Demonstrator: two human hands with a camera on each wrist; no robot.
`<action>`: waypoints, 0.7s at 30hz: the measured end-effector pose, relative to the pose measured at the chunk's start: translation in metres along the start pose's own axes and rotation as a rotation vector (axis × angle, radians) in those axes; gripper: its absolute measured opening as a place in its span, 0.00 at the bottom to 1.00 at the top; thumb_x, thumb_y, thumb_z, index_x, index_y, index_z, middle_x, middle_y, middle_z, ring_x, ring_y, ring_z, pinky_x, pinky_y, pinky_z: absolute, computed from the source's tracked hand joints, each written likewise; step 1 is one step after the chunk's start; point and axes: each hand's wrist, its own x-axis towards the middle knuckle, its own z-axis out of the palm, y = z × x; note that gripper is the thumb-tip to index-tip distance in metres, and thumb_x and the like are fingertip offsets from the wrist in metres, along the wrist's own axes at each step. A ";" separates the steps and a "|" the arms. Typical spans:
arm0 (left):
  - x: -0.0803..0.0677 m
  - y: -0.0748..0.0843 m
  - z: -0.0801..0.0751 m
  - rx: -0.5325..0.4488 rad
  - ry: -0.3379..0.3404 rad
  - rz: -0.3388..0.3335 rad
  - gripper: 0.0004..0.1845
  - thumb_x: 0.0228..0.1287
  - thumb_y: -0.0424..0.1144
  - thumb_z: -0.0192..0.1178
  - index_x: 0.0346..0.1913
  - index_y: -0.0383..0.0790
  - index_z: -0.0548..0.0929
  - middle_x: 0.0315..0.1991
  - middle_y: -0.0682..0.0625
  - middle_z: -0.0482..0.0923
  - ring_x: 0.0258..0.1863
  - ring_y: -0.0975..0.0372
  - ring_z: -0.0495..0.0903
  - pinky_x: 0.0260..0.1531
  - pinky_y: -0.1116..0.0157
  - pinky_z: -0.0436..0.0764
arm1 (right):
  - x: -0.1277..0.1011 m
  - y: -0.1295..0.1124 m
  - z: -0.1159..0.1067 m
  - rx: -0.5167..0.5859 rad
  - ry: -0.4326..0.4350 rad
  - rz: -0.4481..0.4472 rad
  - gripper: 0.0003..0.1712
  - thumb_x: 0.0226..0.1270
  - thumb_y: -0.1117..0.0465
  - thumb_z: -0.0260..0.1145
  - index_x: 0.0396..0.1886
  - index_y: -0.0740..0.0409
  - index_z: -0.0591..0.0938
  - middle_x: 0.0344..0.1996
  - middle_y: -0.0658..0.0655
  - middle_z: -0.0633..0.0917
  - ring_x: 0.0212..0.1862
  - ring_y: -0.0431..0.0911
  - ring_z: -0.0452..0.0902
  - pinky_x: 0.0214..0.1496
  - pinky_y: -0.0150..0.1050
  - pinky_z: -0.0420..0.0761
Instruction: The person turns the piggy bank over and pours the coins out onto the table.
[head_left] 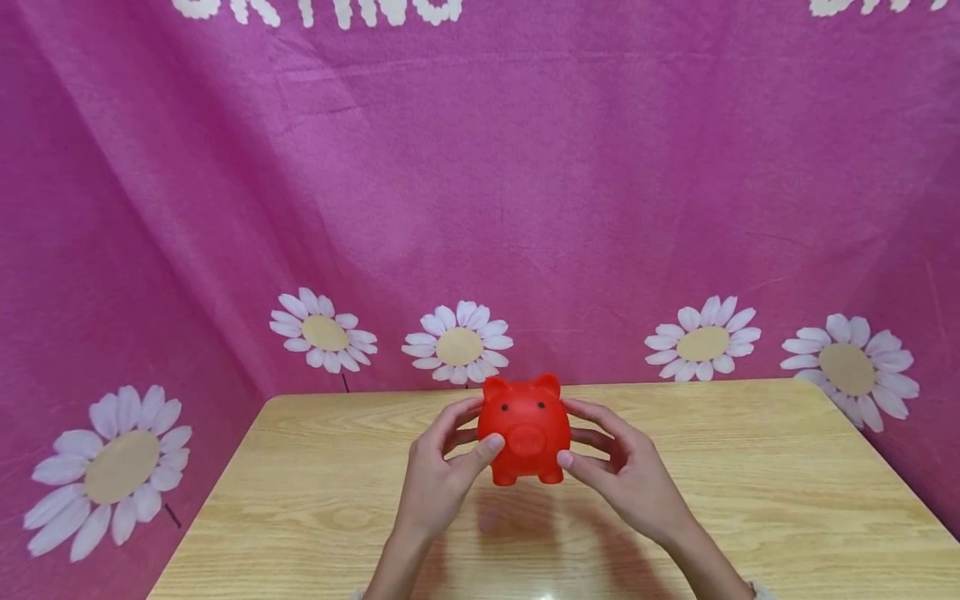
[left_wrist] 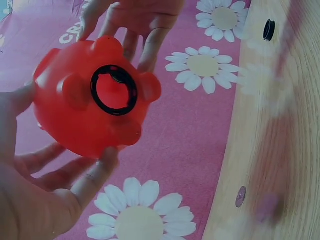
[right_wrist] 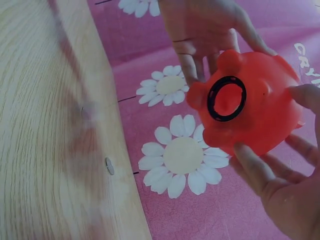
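Note:
A red piggy bank (head_left: 525, 454) hangs upright above the table, its snout toward me. My left hand (head_left: 438, 479) holds one side of it, thumb at the front and fingers around the flank. On the other side my right hand (head_left: 637, 479) grips it in a mirrored way. Both wrist views look up at its underside, where a black ring (left_wrist: 94, 95) rims a round opening between the stubby feet. A small black disc (left_wrist: 269, 30) lies on the table in the left wrist view, with a coin-like silvery piece (left_wrist: 241, 196) farther along.
The light wood table (head_left: 315, 500) has a glossy top that reflects the hands and bank. Beyond its far edge hangs a pink cloth (head_left: 562, 192) printed with white daisies and lettering. Another view of a silvery coin-like piece (right_wrist: 109, 166) appears near the table edge.

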 end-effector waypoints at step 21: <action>0.003 -0.009 0.002 0.124 -0.120 -0.174 0.34 0.76 0.56 0.65 0.75 0.40 0.77 0.66 0.34 0.82 0.41 0.57 0.90 0.37 0.55 0.94 | 0.003 0.000 0.002 -0.046 0.025 0.305 0.31 0.79 0.53 0.69 0.75 0.56 0.76 0.69 0.70 0.80 0.55 0.55 0.91 0.48 0.48 0.94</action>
